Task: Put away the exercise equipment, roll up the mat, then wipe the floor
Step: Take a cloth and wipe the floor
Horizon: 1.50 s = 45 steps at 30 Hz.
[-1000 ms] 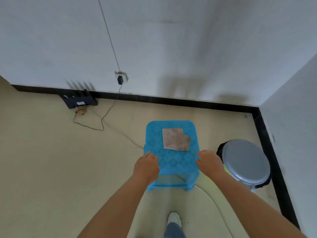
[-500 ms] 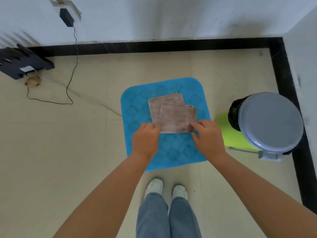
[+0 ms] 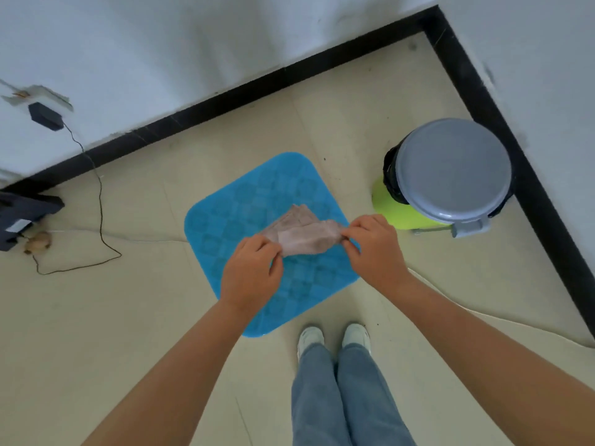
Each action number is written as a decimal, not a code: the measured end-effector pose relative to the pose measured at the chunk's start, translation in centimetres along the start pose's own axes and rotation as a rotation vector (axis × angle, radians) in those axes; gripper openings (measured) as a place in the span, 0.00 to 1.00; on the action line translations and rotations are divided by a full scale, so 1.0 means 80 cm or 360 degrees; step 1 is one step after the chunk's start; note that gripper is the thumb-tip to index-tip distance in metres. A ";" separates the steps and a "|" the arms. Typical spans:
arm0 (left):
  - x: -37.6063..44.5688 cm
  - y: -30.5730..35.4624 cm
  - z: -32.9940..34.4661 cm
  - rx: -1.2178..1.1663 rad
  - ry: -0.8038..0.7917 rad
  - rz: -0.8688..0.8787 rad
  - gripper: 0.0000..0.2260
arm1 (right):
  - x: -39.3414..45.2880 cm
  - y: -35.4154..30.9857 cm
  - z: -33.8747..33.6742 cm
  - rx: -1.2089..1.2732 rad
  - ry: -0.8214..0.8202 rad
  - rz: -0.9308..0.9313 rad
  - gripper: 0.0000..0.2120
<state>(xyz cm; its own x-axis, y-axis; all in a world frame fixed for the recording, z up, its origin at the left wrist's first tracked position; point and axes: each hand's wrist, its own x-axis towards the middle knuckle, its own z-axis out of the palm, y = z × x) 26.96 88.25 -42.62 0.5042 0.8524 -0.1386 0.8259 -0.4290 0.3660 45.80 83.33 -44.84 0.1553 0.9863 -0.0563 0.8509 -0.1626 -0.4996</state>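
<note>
While the bin (image 3: 452, 170) sits lidded, both hands pinch the cloth (image 3: 304, 235).

The cloth (image 3: 304, 235) is a pinkish-grey rag, folded in several layers and a little crumpled. It is stretched between the fingers of both hands, which pinch its two near corners (one corner each). Its far part rests on the blue stool (image 3: 257, 201), beyond the fingers. The beige floor (image 3: 96, 317) lies below, all around the stool.
</note>
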 end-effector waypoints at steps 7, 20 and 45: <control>0.047 0.135 -0.047 -0.0085 -0.0437 0.0460 0.20 | -0.076 0.062 -0.110 0.0294 0.0065 0.0500 0.10; -0.138 0.472 0.030 0.0222 -0.1014 0.1930 0.11 | -0.512 0.065 -0.218 0.0357 0.0642 0.2021 0.12; -1.363 0.638 0.110 0.0607 -0.1748 0.3621 0.11 | -1.541 -0.457 -0.052 0.0705 0.1522 0.3684 0.12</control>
<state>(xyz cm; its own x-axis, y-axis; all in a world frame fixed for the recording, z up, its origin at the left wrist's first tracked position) 16.37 -29.24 -16.87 0.0322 -0.9800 -0.1963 -0.8721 -0.1234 0.4735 -2.40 -32.43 -16.04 0.3794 -0.8606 -0.3397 -0.9073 -0.2741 -0.3190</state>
